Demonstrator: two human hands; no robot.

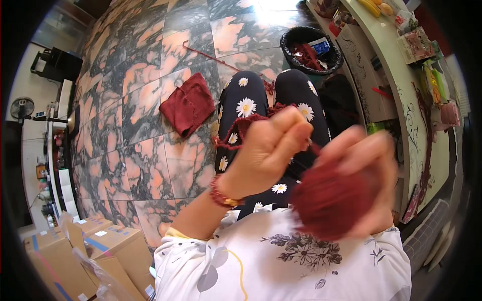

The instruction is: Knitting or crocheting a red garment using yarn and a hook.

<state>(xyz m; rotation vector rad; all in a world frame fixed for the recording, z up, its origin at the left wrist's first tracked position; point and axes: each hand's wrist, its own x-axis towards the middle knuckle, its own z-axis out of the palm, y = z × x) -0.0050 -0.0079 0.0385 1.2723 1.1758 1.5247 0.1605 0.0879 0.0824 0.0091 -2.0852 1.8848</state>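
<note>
My right hand [376,161] grips a ball of dark red yarn [331,199]; both are blurred by motion. A short stretch of red strand shows between the ball and my left hand [273,145], a fist closed on the yarn above my lap. Loose, crinkled red yarn and what looks like a knitted edge [241,129] lie across my thighs, partly hidden behind the left fist. On the floor to the left is a flat dark red knitted piece [188,103]. A loose yarn strand [209,57] trails over the tiles beyond my knees.
A black-lined bin [288,62] holding red scraps and a blue packet stands past my right knee. Along the right runs a pale table [408,124] with packets, fruit and red strands. Cardboard boxes [120,240] sit at lower left, near shelving [56,161].
</note>
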